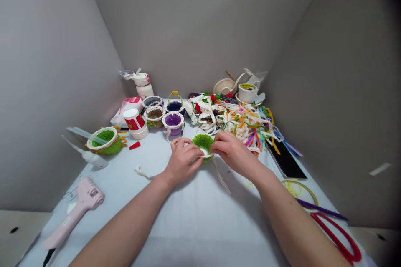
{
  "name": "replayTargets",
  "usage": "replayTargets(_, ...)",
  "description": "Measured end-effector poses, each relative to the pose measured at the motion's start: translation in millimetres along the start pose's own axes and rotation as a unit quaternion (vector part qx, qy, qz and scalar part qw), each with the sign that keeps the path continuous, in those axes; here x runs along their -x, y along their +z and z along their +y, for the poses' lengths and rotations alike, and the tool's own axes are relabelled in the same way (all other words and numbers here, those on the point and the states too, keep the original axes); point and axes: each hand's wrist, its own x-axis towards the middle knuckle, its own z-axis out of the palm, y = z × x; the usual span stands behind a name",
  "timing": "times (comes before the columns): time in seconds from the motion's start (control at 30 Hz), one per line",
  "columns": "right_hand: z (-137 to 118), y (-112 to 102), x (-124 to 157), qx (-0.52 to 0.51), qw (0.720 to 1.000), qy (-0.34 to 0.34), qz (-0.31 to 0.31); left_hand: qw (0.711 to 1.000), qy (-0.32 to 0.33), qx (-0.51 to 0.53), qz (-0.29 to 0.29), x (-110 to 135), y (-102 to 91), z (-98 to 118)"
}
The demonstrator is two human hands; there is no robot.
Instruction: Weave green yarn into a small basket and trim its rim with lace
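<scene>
A small green paper cup lies tilted at the middle of the white table, its opening facing me. My left hand grips its left side, fingers curled and pinching a strip of cream lace trim at the rim. My right hand is closed on the cup's right edge, pressing the lace there. The lace's free end trails down onto the table below the cup.
Several decorated cups stand behind, with a red-and-white cup and a green basket at left. A pink glue gun lies front left. A heap of lace and coloured pipe cleaners fills the right; a dark tablet and red scissors lie beside it.
</scene>
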Motion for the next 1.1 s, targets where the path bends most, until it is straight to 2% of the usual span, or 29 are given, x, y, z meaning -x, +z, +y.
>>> replayTargets(0.27, 0, 1, 1, -0.003, 1.000, -0.001, -0.006, 1.000, 0.002, -0.003, -0.001, 0, -0.9, 0)
replayTargets(0.47, 3, 2, -1, -0.001, 1.000, -0.021, -0.008, 1.000, -0.002, -0.013, -0.024, 0, -1.1, 0)
replayTargets(0.63, 8, -3, -15, -0.001, 0.996, -0.065, -0.057, 1.000, -0.008, -0.007, -0.029, 2, 1.8, -2)
replayTargets(0.8, 18, -4, -33, -0.083, 0.986, -0.091, -0.109, 1.000, -0.014, 0.003, -0.020, 3, 3.4, -4)
replayTargets(1.1, 25, -1, -41, -0.138, 0.975, -0.088, -0.152, 1.000, -0.016, 0.006, -0.019, 4, 4.4, -5)
